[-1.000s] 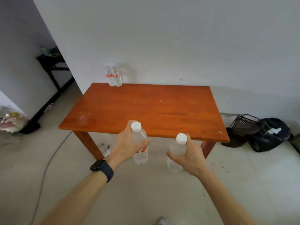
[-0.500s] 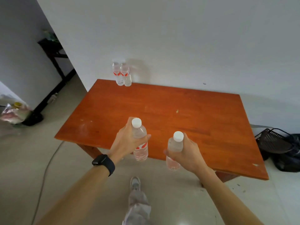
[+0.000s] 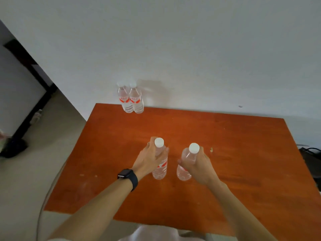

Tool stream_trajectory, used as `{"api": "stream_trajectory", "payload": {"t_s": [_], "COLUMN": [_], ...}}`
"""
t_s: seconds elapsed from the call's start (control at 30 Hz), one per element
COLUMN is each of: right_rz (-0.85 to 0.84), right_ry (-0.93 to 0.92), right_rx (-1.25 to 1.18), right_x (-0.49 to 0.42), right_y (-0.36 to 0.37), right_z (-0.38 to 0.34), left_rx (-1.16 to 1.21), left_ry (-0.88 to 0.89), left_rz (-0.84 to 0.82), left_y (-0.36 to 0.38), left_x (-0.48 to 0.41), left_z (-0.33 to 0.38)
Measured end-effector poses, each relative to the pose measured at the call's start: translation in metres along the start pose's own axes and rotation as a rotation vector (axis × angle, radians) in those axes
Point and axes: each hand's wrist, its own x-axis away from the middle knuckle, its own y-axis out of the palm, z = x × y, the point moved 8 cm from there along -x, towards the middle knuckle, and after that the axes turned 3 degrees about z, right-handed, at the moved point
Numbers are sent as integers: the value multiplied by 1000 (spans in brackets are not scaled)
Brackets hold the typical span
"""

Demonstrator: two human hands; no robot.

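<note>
My left hand (image 3: pixel 149 160) grips a clear water bottle (image 3: pixel 160 166) with a white cap and red label, held upright over the middle of the orange-brown wooden table (image 3: pixel 234 145). My right hand (image 3: pixel 199 165) grips a second clear bottle (image 3: pixel 186 164) with a white cap, tilted slightly left, a short gap from the first. Whether either bottle touches the tabletop I cannot tell. Two more such bottles (image 3: pixel 132 100) stand side by side at the table's far left edge against the white wall. A black watch (image 3: pixel 127 177) sits on my left wrist.
A white wall runs behind the table. A black-framed stand (image 3: pixel 26 94) leans along the floor at the left, with a dark base (image 3: pixel 12 146) near it. A black basket (image 3: pixel 311 160) sits by the table's right edge. A cable (image 3: pixel 43 206) curves over the floor at the left.
I have stepped closer, so the table now fills the lower view. Both hands with their bottles have moved from in front of the near edge to over the middle of the tabletop.
</note>
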Motion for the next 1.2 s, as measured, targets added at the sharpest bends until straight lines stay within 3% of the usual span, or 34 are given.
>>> {"api": "stream_trajectory", "payload": {"t_s": [0.33,0.47,0.6,0.77,1.07,1.2], "right_rz": [72,80,111,148,194,146], "right_ry": [73,64,-24,-101,-219,-109], "right_rx": [-181,-218,-207,-220,-162,-150], "right_x": [-123,-180,-233,-284,-322,-323], "right_y": [13,16,16,16,38,57], "right_z": [-27,-39,-67,-104,-126,-92], "left_rx": [-153,-249,-551,-689,-647,-588], "left_ry": [114,132,253,258,133,156], "left_rz": [-94,18,199,234,171,168], "left_y": [-47,-88,-126,-147,-158,-154], "left_x": [-136,-191,-240,-283,-307,-308], "left_z": [1,4,16,18,-16,-19]}}
